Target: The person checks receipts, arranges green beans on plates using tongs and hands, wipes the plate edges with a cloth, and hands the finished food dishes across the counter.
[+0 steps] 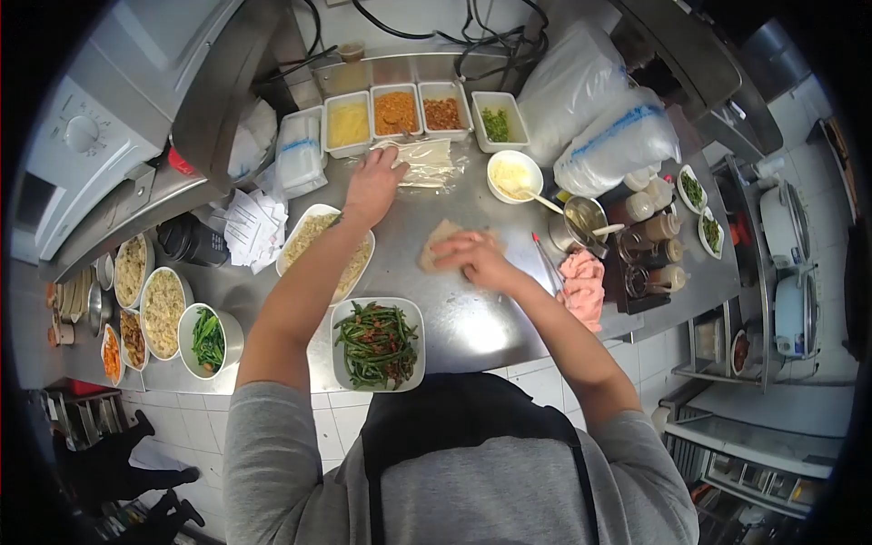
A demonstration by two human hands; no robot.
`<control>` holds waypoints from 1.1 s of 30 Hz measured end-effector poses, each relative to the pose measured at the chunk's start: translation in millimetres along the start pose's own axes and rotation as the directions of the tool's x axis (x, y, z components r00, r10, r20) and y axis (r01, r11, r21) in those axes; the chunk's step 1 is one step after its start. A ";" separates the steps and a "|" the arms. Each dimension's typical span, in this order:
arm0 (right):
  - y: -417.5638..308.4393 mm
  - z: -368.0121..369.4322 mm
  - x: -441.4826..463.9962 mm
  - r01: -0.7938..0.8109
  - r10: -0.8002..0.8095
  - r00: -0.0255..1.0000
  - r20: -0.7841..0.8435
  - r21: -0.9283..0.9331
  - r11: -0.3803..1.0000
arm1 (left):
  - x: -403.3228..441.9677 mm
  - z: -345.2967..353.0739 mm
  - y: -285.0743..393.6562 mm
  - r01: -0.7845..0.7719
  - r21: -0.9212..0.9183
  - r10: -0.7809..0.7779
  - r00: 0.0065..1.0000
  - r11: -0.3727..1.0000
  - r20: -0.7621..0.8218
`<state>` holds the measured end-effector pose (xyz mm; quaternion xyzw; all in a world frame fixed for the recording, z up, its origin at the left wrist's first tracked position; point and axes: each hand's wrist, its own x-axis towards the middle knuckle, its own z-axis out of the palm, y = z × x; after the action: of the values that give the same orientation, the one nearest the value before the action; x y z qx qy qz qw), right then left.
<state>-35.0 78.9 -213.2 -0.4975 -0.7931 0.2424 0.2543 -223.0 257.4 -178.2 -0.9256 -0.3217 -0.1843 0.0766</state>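
On the steel counter, my left hand [372, 186] rests on the left end of a clear plastic packet [431, 165] of pale, flat pieces, its fingers apart. My right hand [477, 259] lies over a crumpled light-brown cloth [436, 247], with its fingers bent onto it. Close to my body stands a square white dish of green beans [377, 343]. A white oval dish of rice-like food [313, 238] sits partly under my left forearm.
White trays of toppings [395, 113] line the back. Large plastic bags [618, 141], sauce bottles [668, 227], a pink cloth [581, 286] and a metal pot [581, 218] stand right. More food dishes [166, 313] are left. Another person's dark-clothed legs [109, 459] show lower left.
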 end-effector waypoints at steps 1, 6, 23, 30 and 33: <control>-3.8 2.8 -23.2 0.014 -0.015 1.000 0.016 0.036 0.999 | -0.7 -0.8 -1.3 -0.005 -0.009 0.005 1.000 1.000 0.002; -65.6 17.4 -225.9 -0.325 0.287 0.941 0.179 0.245 0.914 | -4.2 -18.7 -10.9 -0.043 -0.234 0.045 0.999 0.971 0.006; -26.2 21.8 95.8 -0.138 0.175 0.961 -0.216 0.175 0.975 | -211.9 -182.4 11.8 0.791 -0.513 -0.155 0.583 0.334 0.797; -40.5 51.1 41.2 -0.044 0.049 0.998 0.042 -0.102 0.994 | -265.9 -154.6 52.2 0.934 -0.326 -0.164 0.303 -0.145 0.939; -52.1 55.7 -42.1 0.077 -0.061 0.991 0.122 -0.124 0.989 | -264.5 -150.7 67.8 0.858 -0.402 -0.202 0.353 -0.321 0.914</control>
<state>-89.8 13.0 -228.8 -0.4698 -0.8374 0.2111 0.1828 -416.4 15.1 -144.3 -0.4169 -0.5400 -0.1007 -0.7242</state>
